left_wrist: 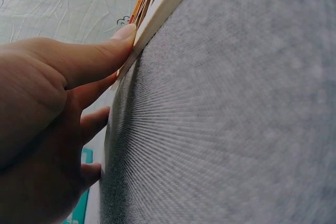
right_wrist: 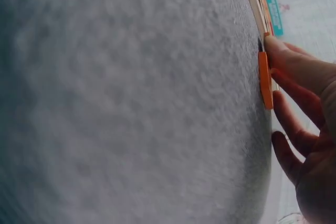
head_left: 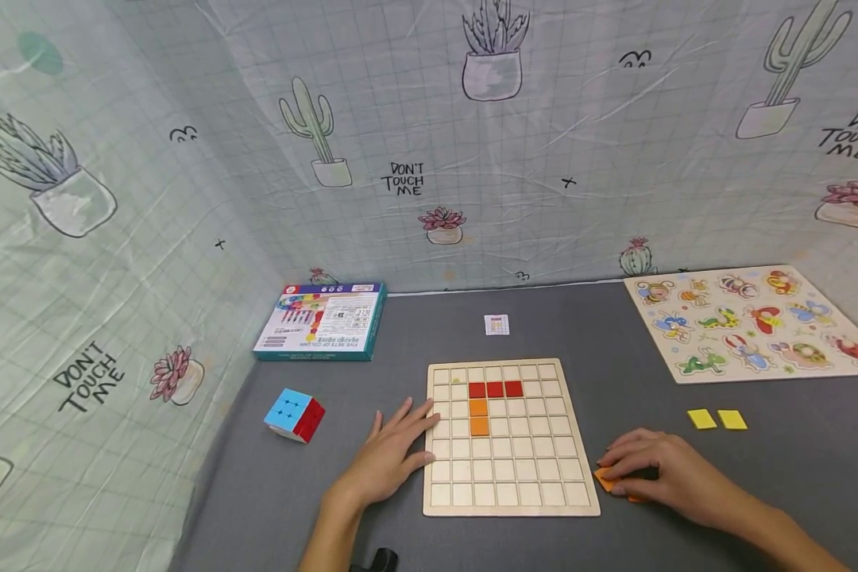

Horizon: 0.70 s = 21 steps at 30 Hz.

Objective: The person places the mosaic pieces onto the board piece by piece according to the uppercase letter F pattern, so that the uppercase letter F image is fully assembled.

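Observation:
A wooden grid board [head_left: 511, 511] lies on the grey table, with three red tiles [head_left: 496, 389] in a row and two orange tiles [head_left: 479, 427] in a column below the leftmost red one. Spread and mostly straight, the fingers of my left hand [head_left: 386, 457] rest at the board's left edge, the thumb against its side in the left wrist view. By the lower right corner, my right hand [head_left: 668, 469] pinches an orange tile [head_left: 604, 479] between thumb and fingers. Another orange tile [right_wrist: 265, 80] lies on the table under that hand, partly hidden in the head view.
Two yellow tiles [head_left: 701, 419] lie beyond the right hand, below an insect puzzle board [head_left: 732, 373]. On the left are a puzzle cube [head_left: 293, 413] and a flat teal box [head_left: 322, 322]. A small card [head_left: 496, 324] lies behind the grid board. A printed cloth [head_left: 529, 214] hangs behind.

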Each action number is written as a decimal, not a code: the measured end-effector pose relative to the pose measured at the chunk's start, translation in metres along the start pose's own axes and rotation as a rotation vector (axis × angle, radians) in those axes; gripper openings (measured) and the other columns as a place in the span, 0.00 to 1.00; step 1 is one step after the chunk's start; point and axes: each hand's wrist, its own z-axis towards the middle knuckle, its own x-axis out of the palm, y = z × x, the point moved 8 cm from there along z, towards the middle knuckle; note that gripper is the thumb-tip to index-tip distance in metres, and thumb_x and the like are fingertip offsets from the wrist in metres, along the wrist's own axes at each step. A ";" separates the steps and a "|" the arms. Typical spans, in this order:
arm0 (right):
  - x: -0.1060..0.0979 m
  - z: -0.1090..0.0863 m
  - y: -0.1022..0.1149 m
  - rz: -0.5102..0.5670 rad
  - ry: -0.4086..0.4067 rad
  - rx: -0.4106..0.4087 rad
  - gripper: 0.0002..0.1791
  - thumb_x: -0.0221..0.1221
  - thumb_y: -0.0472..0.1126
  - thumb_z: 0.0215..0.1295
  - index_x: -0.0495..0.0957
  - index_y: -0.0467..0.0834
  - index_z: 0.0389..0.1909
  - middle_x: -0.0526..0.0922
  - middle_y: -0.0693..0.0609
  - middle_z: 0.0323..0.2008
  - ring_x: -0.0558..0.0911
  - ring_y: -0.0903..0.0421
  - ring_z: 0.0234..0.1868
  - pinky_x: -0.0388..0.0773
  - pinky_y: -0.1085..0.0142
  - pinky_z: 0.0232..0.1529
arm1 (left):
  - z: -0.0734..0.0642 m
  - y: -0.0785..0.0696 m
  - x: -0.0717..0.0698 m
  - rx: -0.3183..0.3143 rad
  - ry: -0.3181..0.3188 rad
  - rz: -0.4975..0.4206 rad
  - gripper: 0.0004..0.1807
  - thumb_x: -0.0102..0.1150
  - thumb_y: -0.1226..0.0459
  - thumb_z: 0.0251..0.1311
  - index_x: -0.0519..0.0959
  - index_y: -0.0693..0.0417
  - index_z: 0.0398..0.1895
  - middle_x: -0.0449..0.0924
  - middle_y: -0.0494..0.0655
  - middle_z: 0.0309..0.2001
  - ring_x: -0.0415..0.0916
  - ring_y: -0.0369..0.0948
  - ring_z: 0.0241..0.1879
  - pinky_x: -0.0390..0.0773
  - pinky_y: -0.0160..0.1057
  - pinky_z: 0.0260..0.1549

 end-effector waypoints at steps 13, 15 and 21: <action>-0.017 0.023 0.012 -0.041 -0.082 0.035 0.12 0.76 0.40 0.53 0.91 0.57 0.38 0.89 0.63 0.42 0.85 0.72 0.43 0.75 0.86 0.44 | -0.002 0.000 -0.001 -0.002 0.010 -0.013 0.32 0.62 0.56 0.68 0.69 0.44 0.75 0.57 0.41 0.81 0.47 0.54 0.83 0.38 0.76 0.74; -0.017 0.027 0.014 -0.045 -0.100 0.032 0.13 0.76 0.39 0.52 0.91 0.57 0.38 0.89 0.62 0.42 0.85 0.71 0.43 0.74 0.87 0.45 | -0.001 -0.001 0.000 0.001 0.009 -0.008 0.32 0.62 0.56 0.68 0.69 0.44 0.75 0.58 0.41 0.81 0.47 0.54 0.83 0.38 0.75 0.74; -0.009 0.041 0.022 -0.009 -0.145 -0.012 0.15 0.76 0.35 0.51 0.91 0.56 0.37 0.89 0.55 0.44 0.85 0.69 0.47 0.74 0.87 0.47 | -0.002 -0.002 -0.002 0.010 0.002 0.002 0.31 0.62 0.57 0.68 0.70 0.45 0.74 0.58 0.41 0.81 0.48 0.54 0.83 0.40 0.74 0.75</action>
